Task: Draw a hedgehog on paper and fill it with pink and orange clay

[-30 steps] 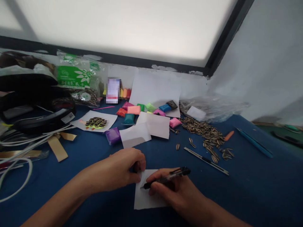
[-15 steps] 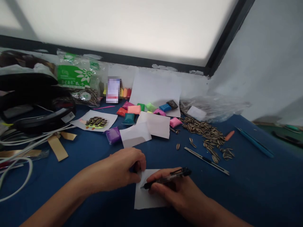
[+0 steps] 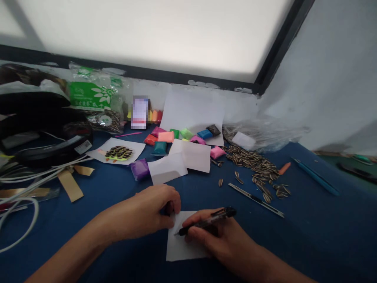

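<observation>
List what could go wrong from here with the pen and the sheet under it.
The small white sheet might turn under the black pen, since the left hand seems to steady only its far left corner.
The slim knife lies just beyond the right hand; a careless sweep outward could knock it, or perhaps cut if its blade is out, which I cannot tell.

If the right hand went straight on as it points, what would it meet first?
Heading leftward, the right hand, with its black pen, would probably meet the left hand first, near the left edge of the white sheet beneath the pen; depth is unclear.
</observation>
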The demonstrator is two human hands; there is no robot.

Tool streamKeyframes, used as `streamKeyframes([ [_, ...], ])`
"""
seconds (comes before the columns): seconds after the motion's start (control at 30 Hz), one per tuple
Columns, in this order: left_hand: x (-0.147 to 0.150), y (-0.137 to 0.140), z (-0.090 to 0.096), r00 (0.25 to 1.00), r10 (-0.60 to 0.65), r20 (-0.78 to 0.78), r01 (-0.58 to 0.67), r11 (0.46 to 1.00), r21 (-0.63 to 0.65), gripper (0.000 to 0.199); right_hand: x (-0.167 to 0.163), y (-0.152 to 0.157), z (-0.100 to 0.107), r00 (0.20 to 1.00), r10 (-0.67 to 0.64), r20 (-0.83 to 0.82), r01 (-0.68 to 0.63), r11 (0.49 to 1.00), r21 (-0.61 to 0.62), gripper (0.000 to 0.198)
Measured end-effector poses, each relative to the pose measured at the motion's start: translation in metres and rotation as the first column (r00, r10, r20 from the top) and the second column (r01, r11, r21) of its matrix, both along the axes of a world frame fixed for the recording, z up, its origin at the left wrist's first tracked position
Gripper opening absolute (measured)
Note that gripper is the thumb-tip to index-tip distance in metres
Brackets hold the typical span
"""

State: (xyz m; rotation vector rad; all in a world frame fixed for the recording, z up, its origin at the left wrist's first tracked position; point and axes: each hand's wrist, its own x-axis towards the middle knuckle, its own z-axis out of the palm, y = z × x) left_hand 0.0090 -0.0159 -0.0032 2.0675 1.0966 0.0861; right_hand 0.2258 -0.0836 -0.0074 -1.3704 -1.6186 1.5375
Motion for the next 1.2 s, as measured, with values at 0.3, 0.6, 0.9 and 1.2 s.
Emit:
streamKeyframes([
  [0.3,-0.0008,0.0010,-0.0034,1.000,-0.009,0.003,0.009,1.000,0.022,0.015,0.0003,0.0019,0.0021,1.000,0.000,-0.011,-0.001,0.998,-0.064,0.020],
  [0.6,-0.0009,0.0010,-0.0020,1.000,-0.011,-0.005,0.012,1.000,0.010,0.015,0.0027,0.0019,0.0014,0.999,-0.014,-0.053,0.010,0.997,-0.079,0.015],
  [0.9,-0.0008,0.0011,-0.0015,1.000,-0.010,0.009,0.010,1.000,0.006,0.016,0.0058,0.0019,0.0014,0.997,-0.016,-0.070,0.007,0.992,-0.123,0.014],
  [1.2,-0.0018,0.0004,-0.0020,1.000,-0.008,0.017,0.008,1.000,-0.007,0.016,0.0076,0.0018,-0.0001,0.996,-0.029,-0.081,0.019,0.992,-0.124,0.014],
])
